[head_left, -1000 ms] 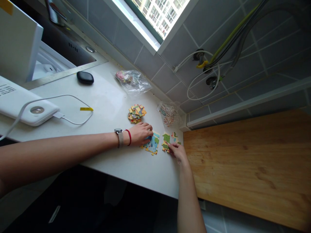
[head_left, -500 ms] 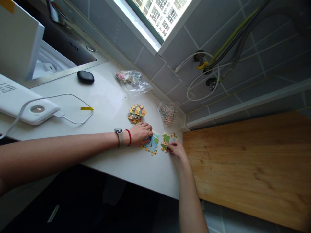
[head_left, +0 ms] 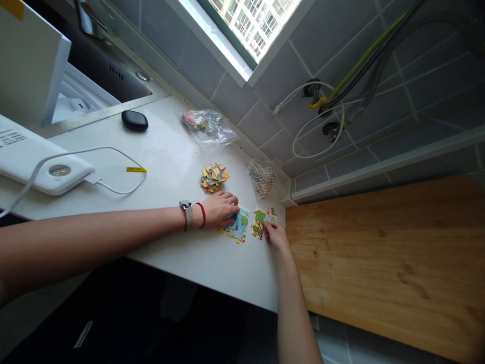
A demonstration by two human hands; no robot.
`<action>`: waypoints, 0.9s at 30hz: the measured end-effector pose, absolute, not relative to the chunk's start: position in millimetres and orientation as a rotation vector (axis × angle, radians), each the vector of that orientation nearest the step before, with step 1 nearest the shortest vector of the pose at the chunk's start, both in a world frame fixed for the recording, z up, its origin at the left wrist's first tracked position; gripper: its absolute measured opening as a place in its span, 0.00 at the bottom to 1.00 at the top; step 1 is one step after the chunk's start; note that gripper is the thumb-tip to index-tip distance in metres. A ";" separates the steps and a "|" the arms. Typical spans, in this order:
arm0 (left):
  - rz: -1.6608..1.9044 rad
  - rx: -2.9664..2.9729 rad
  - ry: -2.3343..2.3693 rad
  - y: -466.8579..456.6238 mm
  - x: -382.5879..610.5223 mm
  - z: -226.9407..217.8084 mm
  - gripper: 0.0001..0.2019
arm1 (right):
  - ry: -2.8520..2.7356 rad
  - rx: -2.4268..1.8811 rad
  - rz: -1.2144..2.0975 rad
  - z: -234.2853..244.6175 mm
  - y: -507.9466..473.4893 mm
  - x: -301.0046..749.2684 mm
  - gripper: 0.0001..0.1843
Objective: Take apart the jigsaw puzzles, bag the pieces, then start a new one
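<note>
My left hand (head_left: 220, 208) lies on the left side of a joined blue puzzle section (head_left: 239, 227), its fingers stretched out and slightly bent, covering part of it. To the right, across a narrow gap, sits a smaller strip of joined green and yellow puzzle pieces (head_left: 258, 223). My right hand (head_left: 276, 235) is closed at the strip's right edge, fingertips pinching a puzzle piece there. Some loose pieces (head_left: 272, 214) lie just beyond those fingers. Behind my left hand rises a pile of puzzle pieces (head_left: 214, 177).
Against the wall lie a clear bag of small pieces (head_left: 263, 178) and another plastic bag (head_left: 210, 127). A wooden board (head_left: 379, 258) borders the white counter (head_left: 204, 263) on the right. Leftward are a black oval object (head_left: 135, 121), a white device (head_left: 49, 169) with a cable, and a sink (head_left: 113, 76).
My right hand has shifted slightly up and right along the green strip's edge, uncovering more of its lower piece. My left hand stays in place on the blue section.
</note>
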State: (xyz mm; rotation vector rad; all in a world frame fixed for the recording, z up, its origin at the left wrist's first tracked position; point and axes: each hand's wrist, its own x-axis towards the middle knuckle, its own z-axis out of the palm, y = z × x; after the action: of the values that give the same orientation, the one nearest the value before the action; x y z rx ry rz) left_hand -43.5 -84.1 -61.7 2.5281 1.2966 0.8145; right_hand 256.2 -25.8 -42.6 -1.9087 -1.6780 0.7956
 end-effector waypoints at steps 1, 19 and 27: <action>0.806 2.528 1.297 -84.2 -43.5 -61.5 0.10 | -1.662 -1.904 0.791 -43.4 -28.7 257.3 0.29; 0.828 2.478 1.203 -79.9 -48.1 -61.8 0.09 | -2.021 -1.570 0.151 -53.1 -109.1 236.8 0.21; 0.928 2.460 1.110 -73.2 -49.8 -58.8 0.10 | -1.974 -1.546 0.178 -55.3 -134.9 241.2 0.14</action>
State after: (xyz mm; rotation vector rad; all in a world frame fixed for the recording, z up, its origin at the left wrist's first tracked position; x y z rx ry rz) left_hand -49.8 -73.2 -58.8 2.4598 1.1099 0.9279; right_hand 241.2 -134.9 -55.3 -1.5464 -1.9744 0.1780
